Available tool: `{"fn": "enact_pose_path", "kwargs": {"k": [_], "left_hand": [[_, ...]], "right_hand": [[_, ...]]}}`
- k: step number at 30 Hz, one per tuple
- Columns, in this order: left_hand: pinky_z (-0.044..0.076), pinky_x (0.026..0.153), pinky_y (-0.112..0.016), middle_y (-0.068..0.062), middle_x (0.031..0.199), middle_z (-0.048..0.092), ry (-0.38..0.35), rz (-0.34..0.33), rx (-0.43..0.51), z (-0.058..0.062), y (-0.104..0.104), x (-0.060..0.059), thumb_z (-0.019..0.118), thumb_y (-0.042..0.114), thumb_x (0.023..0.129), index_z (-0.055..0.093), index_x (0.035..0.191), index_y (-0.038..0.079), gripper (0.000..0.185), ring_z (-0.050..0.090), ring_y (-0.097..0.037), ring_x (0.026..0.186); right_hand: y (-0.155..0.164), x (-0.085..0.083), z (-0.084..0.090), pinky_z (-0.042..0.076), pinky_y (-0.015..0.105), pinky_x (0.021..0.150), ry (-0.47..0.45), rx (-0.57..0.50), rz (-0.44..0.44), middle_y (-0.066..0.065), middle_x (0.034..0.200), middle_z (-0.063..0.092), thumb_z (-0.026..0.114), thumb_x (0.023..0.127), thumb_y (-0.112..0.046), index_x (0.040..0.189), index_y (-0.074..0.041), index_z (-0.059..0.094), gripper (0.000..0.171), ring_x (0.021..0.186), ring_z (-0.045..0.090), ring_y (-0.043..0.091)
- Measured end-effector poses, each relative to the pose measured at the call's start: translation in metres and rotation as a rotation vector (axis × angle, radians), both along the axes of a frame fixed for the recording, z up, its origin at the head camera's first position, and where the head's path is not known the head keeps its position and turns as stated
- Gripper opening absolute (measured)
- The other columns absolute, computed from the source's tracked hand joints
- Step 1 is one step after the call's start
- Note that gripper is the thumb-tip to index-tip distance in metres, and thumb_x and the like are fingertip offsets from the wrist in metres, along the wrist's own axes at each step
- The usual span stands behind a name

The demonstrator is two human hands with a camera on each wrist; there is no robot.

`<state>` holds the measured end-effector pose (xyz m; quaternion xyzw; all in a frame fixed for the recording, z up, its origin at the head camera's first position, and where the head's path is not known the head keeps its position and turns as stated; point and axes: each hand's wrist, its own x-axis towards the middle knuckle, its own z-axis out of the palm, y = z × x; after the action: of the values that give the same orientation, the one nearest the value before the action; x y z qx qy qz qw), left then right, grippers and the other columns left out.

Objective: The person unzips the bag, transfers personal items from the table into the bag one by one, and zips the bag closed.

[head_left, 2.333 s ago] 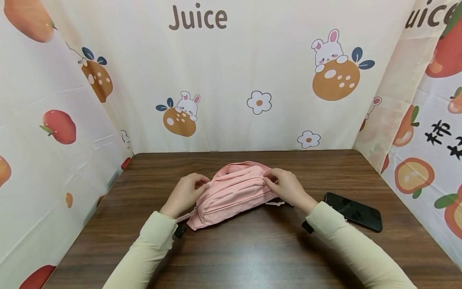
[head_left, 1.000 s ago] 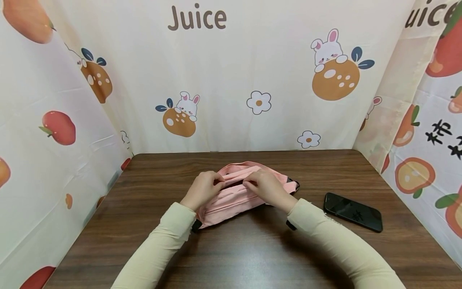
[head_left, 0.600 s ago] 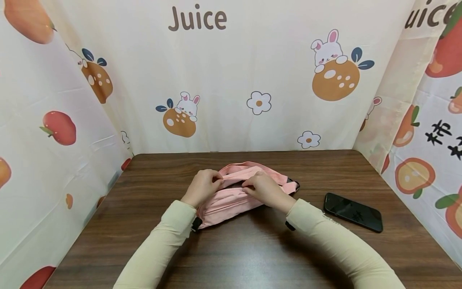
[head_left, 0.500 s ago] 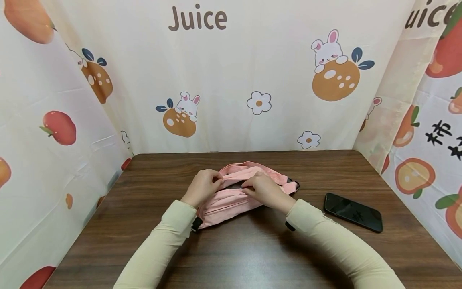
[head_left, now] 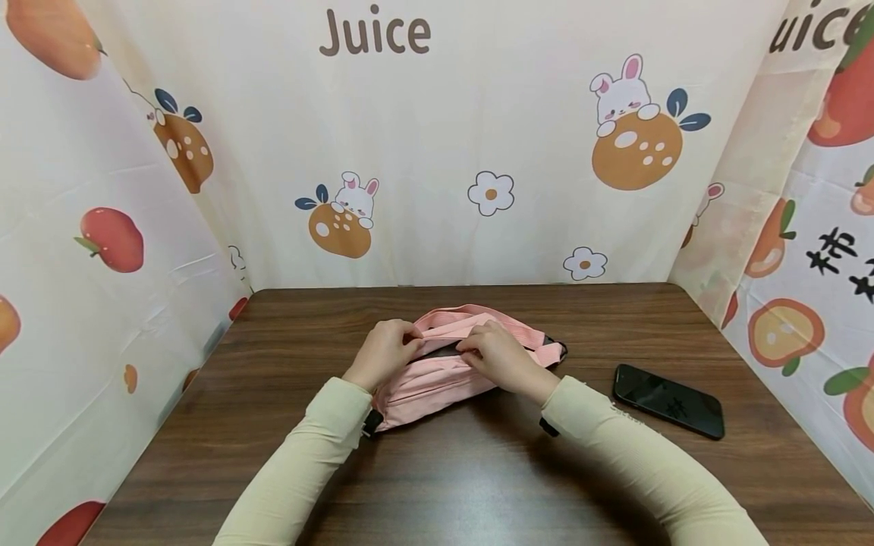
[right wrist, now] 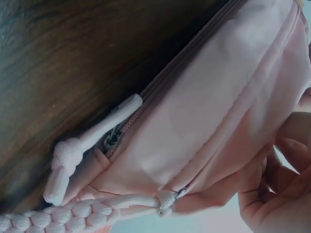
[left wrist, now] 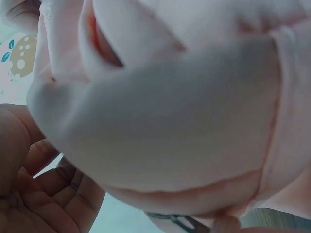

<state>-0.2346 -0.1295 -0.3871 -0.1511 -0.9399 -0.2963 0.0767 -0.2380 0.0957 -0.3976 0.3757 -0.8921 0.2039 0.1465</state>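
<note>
A pink waist bag [head_left: 447, 364] lay at the centre of the frame on the dark wooden desk [head_left: 437, 485], its long axis tilted from lower left to upper right. The left hand [head_left: 382, 353] gripped the upper edge of the bag toward its left end, fingers curled over the fabric. The right hand [head_left: 495, 356] pinched the near lip of the opening just right of centre, so that a dark gap showed between the two edges. In the right wrist view, a white cord zip pull [right wrist: 80, 155] and a braided cord [right wrist: 82, 211] hung from closed zips on the pink cloth. A black phone [head_left: 668, 400] rested face up at the right of the frame, well apart from the bag. Printed cloth panels [head_left: 437, 152] enclosed the desk on three sides.
</note>
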Motion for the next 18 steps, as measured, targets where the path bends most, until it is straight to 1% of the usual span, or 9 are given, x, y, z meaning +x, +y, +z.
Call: {"fn": "enact_pose_path", "kwargs": {"k": [5,10,14,18], "left_hand": [[0.05,0.069,-0.031,0.0,0.082,0.071,0.007,-0.008,0.002,0.0005,0.0001,0.0002,0.069,0.013,0.089,0.075,0.086,0.012,0.007,0.061,-0.013,0.073],[0.051,0.069,-0.031,-0.001,0.082,0.071,0.012,-0.013,-0.002,0.001,0.0001,0.0003,0.069,0.012,0.089,0.075,0.086,0.012,0.007,0.061,-0.013,0.073],[0.051,0.07,-0.031,-0.001,0.083,0.071,0.01,-0.016,-0.002,0.0012,0.0002,0.0005,0.069,0.012,0.09,0.075,0.086,0.012,0.007,0.061,-0.013,0.073],[0.051,0.069,-0.031,-0.001,0.084,0.072,0.0,-0.018,0.001,0.0013,-0.0001,0.001,0.068,0.012,0.09,0.075,0.086,0.012,0.007,0.06,-0.012,0.072]], "right_hand": [[0.0011,0.0,0.001,0.046,0.035,0.081,0.029,-0.011,0.007,0.003,0.084,0.068,0.07,0.083,-0.003,0.094,-0.006,0.077,0.012,0.086,0.057,0.021],[0.0027,-0.0007,0.0022,0.045,0.034,0.081,0.055,-0.019,0.018,0.001,0.079,0.063,0.069,0.083,0.0,0.086,-0.009,0.076,0.012,0.085,0.055,0.02],[0.0047,-0.0004,0.0043,0.047,0.034,0.082,0.027,-0.048,0.017,-0.001,0.083,0.062,0.069,0.085,-0.002,0.084,-0.011,0.073,0.01,0.088,0.056,0.019],[0.0063,-0.0003,0.0059,0.05,0.034,0.085,-0.038,-0.074,0.006,-0.001,0.088,0.068,0.068,0.087,-0.004,0.087,-0.012,0.072,0.008,0.092,0.061,0.017]]}}
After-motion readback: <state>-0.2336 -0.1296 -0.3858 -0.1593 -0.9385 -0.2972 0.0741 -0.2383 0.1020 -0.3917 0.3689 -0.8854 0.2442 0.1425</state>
